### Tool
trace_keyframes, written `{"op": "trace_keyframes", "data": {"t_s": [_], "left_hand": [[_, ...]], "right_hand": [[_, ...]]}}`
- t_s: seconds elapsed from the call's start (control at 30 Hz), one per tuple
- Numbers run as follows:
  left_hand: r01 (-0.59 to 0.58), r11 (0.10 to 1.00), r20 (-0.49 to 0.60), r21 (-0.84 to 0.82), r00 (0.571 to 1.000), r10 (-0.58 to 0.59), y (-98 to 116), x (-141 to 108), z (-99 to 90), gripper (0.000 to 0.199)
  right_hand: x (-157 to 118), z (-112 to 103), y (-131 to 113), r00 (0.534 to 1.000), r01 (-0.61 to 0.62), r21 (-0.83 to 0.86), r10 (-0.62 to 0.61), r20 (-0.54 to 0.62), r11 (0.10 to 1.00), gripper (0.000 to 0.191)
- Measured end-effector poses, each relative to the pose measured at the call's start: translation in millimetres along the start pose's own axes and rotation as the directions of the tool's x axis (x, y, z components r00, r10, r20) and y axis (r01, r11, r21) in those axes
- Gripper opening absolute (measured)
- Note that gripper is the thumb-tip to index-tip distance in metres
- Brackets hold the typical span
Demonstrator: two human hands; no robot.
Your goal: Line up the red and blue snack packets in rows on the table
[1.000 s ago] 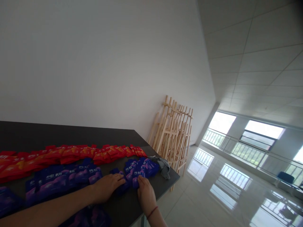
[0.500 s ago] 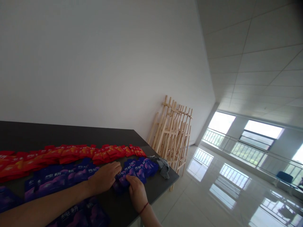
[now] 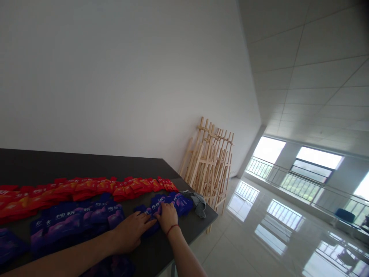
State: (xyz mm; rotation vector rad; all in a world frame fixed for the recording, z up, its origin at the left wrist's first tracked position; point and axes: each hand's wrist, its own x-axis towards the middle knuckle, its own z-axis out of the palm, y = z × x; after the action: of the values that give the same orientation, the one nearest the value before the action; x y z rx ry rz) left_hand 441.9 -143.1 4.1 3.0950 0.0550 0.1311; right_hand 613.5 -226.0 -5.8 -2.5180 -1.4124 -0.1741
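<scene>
Blue-purple packets [image 3: 183, 204] lie overlapped near the right end of the dark table. My right hand [image 3: 168, 217], with a red string on its wrist, rests on top of them, fingers bent over the packets. Beside it on the left, my left hand [image 3: 134, 230] lies with its fingers spread, fingertips touching the near packets. More blue-purple packets [image 3: 67, 219] are spread in a row left of my hands, partly covered by my left arm. Behind them runs a long row of red-orange packets [image 3: 95, 185].
A grey cloth [image 3: 198, 204] lies at the right corner of the dark table [image 3: 115, 163]. Wooden easels [image 3: 209, 165] lean against the wall beyond it. A blue chair [image 3: 345, 215] stands far right by the railing [image 3: 300, 175] and windows.
My right hand has moved up and forward onto the packets. My left hand has shifted down and spread its fingers lower, uncovering packets behind it.
</scene>
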Motion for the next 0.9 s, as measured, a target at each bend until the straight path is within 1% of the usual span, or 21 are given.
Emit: {"op": "trace_keyframes", "data": {"t_s": [0.03,0.1,0.17,0.23,0.33,0.37,0.47,0.6,0.67,0.77,0.8,0.83,0.9], "left_hand": [[0.002,1.0,0.0,0.017,1.0,-0.002,2,0,-0.9,0.085],[0.016,0.999,-0.003,0.033,1.0,-0.016,4,0,-0.4,0.081],[0.031,0.999,-0.003,0.022,1.0,-0.03,3,0,1.2,0.079],[0.038,0.999,0.004,-0.001,0.999,-0.038,1,-1,1.6,0.08],[0.04,0.999,0.035,-0.028,0.999,-0.039,-1,-3,0.0,0.082],[0.043,0.999,0.043,-0.031,0.998,-0.042,-1,-4,-0.4,0.083],[0.061,0.998,0.032,-0.033,0.998,-0.06,-1,-7,1.5,0.083],[0.045,0.997,-0.034,-0.06,0.998,-0.047,-4,-10,4.6,0.08],[0.046,0.996,-0.078,-0.08,0.996,-0.052,-6,-11,1.2,0.071],[0.076,0.993,-0.14,-0.091,0.986,-0.088,-8,-10,-8.1,0.049],[0.086,0.992,-0.175,-0.091,0.979,-0.101,-9,-9,-10.2,0.045],[0.092,0.992,-0.212,-0.091,0.971,-0.109,-9,-8,-11.1,0.045],[0.089,0.992,-0.253,-0.092,0.961,-0.109,-10,-4,-8.1,0.054]], "right_hand": [[4,-1,-3,0.999,-0.029,-0.04,0.03,0.038,0.999,0.04],[10,-5,-8,0.993,-0.08,-0.05,0.084,0.085,0.996,0.044],[14,-9,-10,0.987,-0.128,0.001,0.127,0.097,0.992,0.046],[19,-13,-8,0.984,-0.155,0.058,0.149,0.094,0.986,0.042],[25,-19,0,0.984,-0.164,0.128,0.154,0.088,0.978,0.021],[27,-22,4,0.984,-0.166,0.16,0.154,0.085,0.973,0.018],[31,-32,17,0.986,-0.163,0.259,0.154,0.055,0.952,0.02],[30,-40,24,0.988,-0.151,0.367,0.152,0.028,0.918,0.025],[25,-37,21,0.988,-0.151,0.397,0.141,0.056,0.905,0.022],[16,-25,9,0.985,-0.155,0.408,0.112,0.128,0.9,0.013],[14,-21,4,0.984,-0.156,0.403,0.104,0.148,0.902,0.011],[11,-16,-1,0.982,-0.156,0.394,0.098,0.162,0.906,0.01],[7,-11,-9,0.98,-0.156,0.362,0.098,0.173,0.919,0.009]]}}
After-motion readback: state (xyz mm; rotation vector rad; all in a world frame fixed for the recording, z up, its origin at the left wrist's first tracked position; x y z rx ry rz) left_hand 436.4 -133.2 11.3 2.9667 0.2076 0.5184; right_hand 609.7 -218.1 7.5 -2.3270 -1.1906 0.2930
